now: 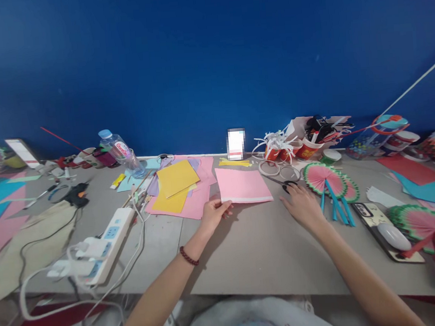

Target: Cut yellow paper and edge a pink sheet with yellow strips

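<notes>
My left hand (214, 212) pinches the near left corner of a pink paper sheet (242, 184) that lies flat on the grey table (262, 250). My right hand (300, 204) reaches to the right of the sheet, its fingers bent over the black handles of a pair of scissors (284, 183); whether they grip the handles I cannot make out. A red bead bracelet (188, 256) is on my left wrist.
Yellow and pink sheets (177, 186) are stacked to the left, beside a tipped water bottle (122, 153), a power strip (108, 239) with cables and a glue gun (75, 194). Pink-green paper fans (326, 179), a phone (368, 211), a mouse (393, 235) and red cups (307, 150) lie right.
</notes>
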Demonstrator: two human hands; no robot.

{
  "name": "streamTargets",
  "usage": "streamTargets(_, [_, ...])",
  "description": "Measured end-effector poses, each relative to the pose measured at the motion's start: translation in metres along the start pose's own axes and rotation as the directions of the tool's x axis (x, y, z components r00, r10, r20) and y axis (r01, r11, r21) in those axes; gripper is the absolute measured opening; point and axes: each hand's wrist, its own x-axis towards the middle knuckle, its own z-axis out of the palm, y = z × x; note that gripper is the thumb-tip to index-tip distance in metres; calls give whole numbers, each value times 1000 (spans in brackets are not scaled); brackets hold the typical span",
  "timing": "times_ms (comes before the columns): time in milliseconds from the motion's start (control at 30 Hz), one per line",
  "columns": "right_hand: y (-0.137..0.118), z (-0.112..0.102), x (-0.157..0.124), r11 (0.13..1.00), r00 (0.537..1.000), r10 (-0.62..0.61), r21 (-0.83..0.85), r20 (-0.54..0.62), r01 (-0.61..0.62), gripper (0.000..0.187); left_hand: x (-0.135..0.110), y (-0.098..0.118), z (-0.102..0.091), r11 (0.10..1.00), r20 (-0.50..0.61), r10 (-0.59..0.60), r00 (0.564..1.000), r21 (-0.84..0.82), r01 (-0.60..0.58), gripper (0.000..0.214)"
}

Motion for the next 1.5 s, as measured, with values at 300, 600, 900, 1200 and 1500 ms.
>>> streamTargets(300, [-107, -42, 13, 660, 853, -435, 541, -290, 520, 21, -5, 0, 6, 997, 124, 75, 989, 25, -79, 41])
streamTargets(600, [-130, -21, 25, 600, 836, -430, 585, -340, 546, 16, -4, -8, 5, 970, 159, 208, 965, 96, -225, 38])
streamTargets(900, [-130, -17, 16, 671, 786, -546, 411, -290, 617, 22, -7, -2, 5, 897, 185, 297, 937, 282, -340, 31])
streamTargets(1200, [-135, -16, 13, 696, 830, -483, 453, -280, 558, 21, -7, -8, 5, 848, 202, 322, 925, 372, -377, 30])
streamTargets(1500, [-140, -12, 12, 545, 972, -179, 807, -153, 227, 14, -7, -6, 5, 871, 209, 281, 937, 355, -341, 35])
